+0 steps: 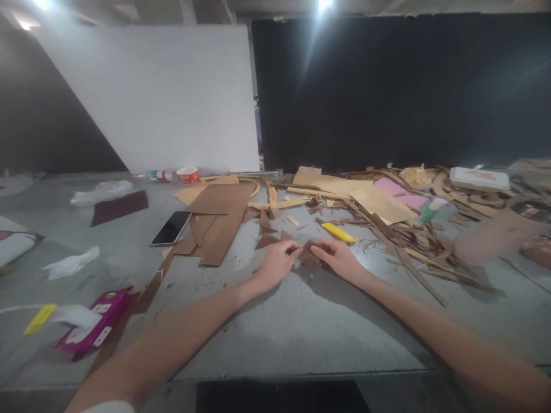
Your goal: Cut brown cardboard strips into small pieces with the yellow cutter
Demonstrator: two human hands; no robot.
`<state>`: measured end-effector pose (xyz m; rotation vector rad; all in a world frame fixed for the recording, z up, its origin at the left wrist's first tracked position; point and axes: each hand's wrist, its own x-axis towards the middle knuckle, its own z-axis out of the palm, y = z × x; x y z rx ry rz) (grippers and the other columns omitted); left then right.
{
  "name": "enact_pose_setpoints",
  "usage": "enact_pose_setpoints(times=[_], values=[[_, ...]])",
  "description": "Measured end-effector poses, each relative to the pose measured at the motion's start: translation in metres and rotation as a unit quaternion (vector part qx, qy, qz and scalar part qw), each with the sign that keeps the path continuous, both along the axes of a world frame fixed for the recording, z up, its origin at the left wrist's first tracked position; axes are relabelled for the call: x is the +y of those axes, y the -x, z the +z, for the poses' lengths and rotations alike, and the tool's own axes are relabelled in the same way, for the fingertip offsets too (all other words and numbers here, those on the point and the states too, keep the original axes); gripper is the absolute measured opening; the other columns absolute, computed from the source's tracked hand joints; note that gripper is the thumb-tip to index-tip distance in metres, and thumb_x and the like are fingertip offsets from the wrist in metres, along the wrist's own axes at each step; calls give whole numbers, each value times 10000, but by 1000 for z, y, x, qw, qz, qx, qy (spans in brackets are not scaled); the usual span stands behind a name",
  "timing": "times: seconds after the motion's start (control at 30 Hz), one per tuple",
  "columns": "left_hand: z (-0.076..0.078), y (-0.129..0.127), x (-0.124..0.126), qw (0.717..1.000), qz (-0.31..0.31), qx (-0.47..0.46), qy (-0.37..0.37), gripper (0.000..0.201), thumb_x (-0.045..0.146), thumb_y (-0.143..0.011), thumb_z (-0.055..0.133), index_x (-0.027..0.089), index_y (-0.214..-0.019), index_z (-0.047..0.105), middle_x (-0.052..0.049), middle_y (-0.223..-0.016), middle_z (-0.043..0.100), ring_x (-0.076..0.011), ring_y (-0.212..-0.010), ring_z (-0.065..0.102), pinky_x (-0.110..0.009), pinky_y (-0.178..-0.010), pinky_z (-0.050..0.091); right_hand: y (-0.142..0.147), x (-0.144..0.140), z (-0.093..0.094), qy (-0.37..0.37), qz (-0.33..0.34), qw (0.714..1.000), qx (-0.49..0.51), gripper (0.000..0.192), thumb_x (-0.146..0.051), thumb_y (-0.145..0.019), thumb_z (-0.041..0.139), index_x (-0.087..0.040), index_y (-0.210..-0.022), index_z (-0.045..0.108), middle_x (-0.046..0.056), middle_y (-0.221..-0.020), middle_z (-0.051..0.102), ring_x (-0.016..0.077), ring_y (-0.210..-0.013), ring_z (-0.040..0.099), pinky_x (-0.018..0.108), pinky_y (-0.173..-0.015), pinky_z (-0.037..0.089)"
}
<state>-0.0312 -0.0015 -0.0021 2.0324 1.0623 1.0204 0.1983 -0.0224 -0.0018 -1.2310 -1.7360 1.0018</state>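
Piece of flat brown sheeting [309, 257], pinched between my left hand [278, 261] and right hand [341, 259], presumably for steadiness, sits mid-table, with a yellow-handled cutter [339, 232] just beyond, apparently for easy reach.

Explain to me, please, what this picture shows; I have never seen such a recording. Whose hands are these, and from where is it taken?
There is no machine here. The left hand and right hand are bare, and belong to the person wearing the camera on the head. It looks forward and down, so the arms enter from below.

Over a grey table, the right hand's fingers hold a small brown piece. The left fingers are at its other side; whether they grip it is too blurred to tell.

Just beyond the right hand lies a yellow cutter. Further left are brown sheets, a phone and a purple pack; to the right, many brown scraps.
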Motion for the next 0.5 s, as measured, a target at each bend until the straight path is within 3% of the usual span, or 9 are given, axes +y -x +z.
enact_pose_setpoints(times=[0.13,0.5], values=[[-3,1,3,1000,1,-13,19,212,352,-1031,657,207,-935,777,-46,-908,819,-218,-840,756,-291,-749,529,-4,4,1,-30,-22,999,8,415,-636,-968,675,-241,-842,707,14,-773,702,194,-684,619,330,-642,480],[-3,1,4,1000,3,3,25,191,323,-1012,663,203,-906,769,-41,-899,820,-208,-825,743,-293,-761,520,-5,3,-4,-48,-20,998,-26,395,-595,-991,659,-230,-853,712,7,-746,701,191,-683,619,327,-644,472]])
